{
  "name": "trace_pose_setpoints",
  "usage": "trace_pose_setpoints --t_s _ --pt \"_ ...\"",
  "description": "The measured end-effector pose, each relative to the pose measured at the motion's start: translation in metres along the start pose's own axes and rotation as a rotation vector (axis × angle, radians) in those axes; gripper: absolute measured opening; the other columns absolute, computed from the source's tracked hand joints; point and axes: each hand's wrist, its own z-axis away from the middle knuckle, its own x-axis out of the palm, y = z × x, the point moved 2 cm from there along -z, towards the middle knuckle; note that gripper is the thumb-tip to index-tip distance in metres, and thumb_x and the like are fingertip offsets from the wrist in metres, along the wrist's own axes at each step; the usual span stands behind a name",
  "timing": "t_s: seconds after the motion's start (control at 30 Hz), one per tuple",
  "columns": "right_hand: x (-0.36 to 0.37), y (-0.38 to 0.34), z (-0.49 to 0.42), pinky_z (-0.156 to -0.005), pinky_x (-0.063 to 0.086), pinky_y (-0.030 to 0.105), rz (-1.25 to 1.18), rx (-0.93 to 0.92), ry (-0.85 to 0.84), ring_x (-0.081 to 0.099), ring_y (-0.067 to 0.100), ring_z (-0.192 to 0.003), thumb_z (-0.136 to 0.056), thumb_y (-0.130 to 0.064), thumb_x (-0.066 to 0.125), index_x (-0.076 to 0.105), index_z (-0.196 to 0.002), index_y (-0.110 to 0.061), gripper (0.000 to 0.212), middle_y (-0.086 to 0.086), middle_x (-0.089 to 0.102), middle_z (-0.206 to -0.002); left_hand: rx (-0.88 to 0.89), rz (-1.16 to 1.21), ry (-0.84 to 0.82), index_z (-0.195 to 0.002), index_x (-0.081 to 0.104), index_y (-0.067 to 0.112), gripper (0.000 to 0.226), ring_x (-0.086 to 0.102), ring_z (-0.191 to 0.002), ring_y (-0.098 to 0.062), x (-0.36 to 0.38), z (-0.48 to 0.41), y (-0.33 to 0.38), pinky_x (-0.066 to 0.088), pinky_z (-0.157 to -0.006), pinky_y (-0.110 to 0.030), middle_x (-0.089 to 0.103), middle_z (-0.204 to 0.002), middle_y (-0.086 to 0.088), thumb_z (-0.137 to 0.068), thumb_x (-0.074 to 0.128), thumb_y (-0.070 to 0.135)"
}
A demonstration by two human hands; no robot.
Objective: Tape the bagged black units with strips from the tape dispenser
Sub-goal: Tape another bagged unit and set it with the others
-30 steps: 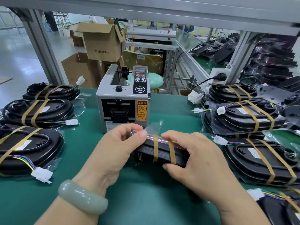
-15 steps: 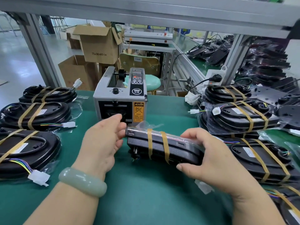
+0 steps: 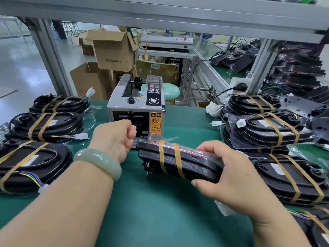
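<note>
Head view: the right hand (image 3: 236, 177) grips the bagged black unit (image 3: 194, 166) on its edge over the green bench (image 3: 151, 211), just in front of the tape dispenser (image 3: 137, 107). Two tape strips (image 3: 178, 159) already band it. The left hand (image 3: 114, 138) is curled at the dispenser's outlet; whether it pinches a strip I cannot tell. Likely step: fetching another strip, which next needs pulling free and laying across the bag
</note>
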Motion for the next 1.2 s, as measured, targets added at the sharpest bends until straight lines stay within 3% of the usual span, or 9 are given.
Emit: trace_pose_setpoints --t_s 0.2,0.33,0.5,0.6,0.73,0.9,1.03,1.1,1.2 --pt "0.001 -0.001 0.001 -0.07 0.051 0.027 0.005 0.006 -0.004 0.062 0.004 -0.077 -0.05 -0.051 0.064 0.05 -0.101 -0.045 0.053 -0.022 0.064 -0.091 0.027 -0.015 0.057 -0.078 0.054 0.015 0.015 0.054 -0.053 -0.003 0.005 -0.007 0.003 0.035 -0.033 -0.008 0.06 -0.07 0.001 -0.093 0.055 0.015" --pt "0.0 -0.001 0.001 -0.069 0.048 0.024 0.007 0.009 -0.005 0.061 0.004 -0.078 -0.05 -0.052 0.063 0.049 -0.101 -0.045 0.054 -0.022 0.063 -0.091 0.043 -0.051 0.108 -0.089 0.057 0.013 0.005 0.055 -0.053 -0.005 0.005 -0.013 0.002 0.035 -0.032 -0.01 0.06 -0.072 -0.001 -0.09 0.06 0.016" --pt "0.0 -0.002 0.001 -0.068 0.047 0.023 0.007 0.009 -0.009 0.061 0.004 -0.078 -0.051 -0.05 0.064 0.049 -0.101 -0.044 0.053 -0.022 0.064 -0.09 0.073 -0.049 0.172 -0.104 0.059 0.007 0.016 0.054 -0.05 -0.007 0.01 -0.019 0.0 0.033 -0.03 -0.01 0.059 -0.069 -0.003 -0.09 0.06 0.014" --pt "0.0 -0.003 0.002 -0.068 0.047 0.023 0.013 0.013 -0.009 0.061 0.005 -0.078 -0.051 -0.048 0.065 0.049 -0.102 -0.044 0.053 -0.021 0.064 -0.09 0.076 -0.059 0.197 -0.096 0.06 0.008 0.01 0.05 -0.049 -0.007 0.008 -0.017 -0.001 0.033 -0.031 -0.009 0.059 -0.066 -0.002 -0.089 0.057 0.014" --pt "0.0 -0.002 0.002 -0.069 0.046 0.021 0.02 0.024 -0.005 0.06 0.004 -0.078 -0.051 -0.047 0.067 0.049 -0.101 -0.044 0.053 -0.023 0.063 -0.091 0.029 0.021 0.073 -0.075 0.053 0.016 0.015 0.048 -0.038 -0.001 0.002 0.004 0.001 0.033 -0.034 -0.008 0.055 -0.06 0.004 -0.091 0.054 0.017" --pt "0.003 -0.007 0.002 -0.07 0.05 0.027 0.02 0.033 -0.002 0.06 0.005 -0.078 -0.052 -0.047 0.068 0.049 -0.101 -0.042 0.053 -0.021 0.063 -0.09 0.078 0.079 -0.14 -0.071 0.057 0.02 0.018 0.047 -0.039 -0.003 -0.012 0.061 -0.001 0.037 -0.038 -0.012 0.056 -0.048 0.008 -0.087 0.062 0.024" --pt "0.005 -0.014 0.002 -0.074 0.051 0.031 0.015 0.03 -0.007 0.061 0.004 -0.081 -0.051 -0.056 0.068 0.051 -0.103 -0.04 0.057 -0.02 0.065 -0.088 0.351 -0.073 -0.253 -0.061 0.075 0.027 0.018 0.063 -0.078 0.004 -0.017 0.098 -0.014 0.041 -0.079 -0.022 0.07 -0.071 0.019 -0.079 0.071 0.031" --pt "0.006 -0.019 0.001 -0.074 0.051 0.032 0.025 0.021 0.003 0.061 0.005 -0.08 -0.05 -0.06 0.066 0.051 -0.104 -0.04 0.06 -0.019 0.066 -0.088 0.445 -0.144 -0.317 -0.067 0.077 0.034 0.013 0.049 -0.109 0.02 -0.017 0.11 -0.022 0.03 -0.097 -0.022 0.07 -0.09 0.029 -0.07 0.066 0.038" --pt "0.009 -0.028 0.002 -0.072 0.051 0.031 0.056 0.004 0.038 0.06 0.004 -0.076 -0.051 -0.06 0.067 0.052 -0.103 -0.04 0.058 -0.02 0.066 -0.084 0.532 -0.233 -0.268 -0.07 0.078 0.035 0.02 0.028 -0.123 0.027 -0.017 0.109 -0.035 0.024 -0.106 -0.026 0.068 -0.108 0.026 -0.069 0.06 0.042"
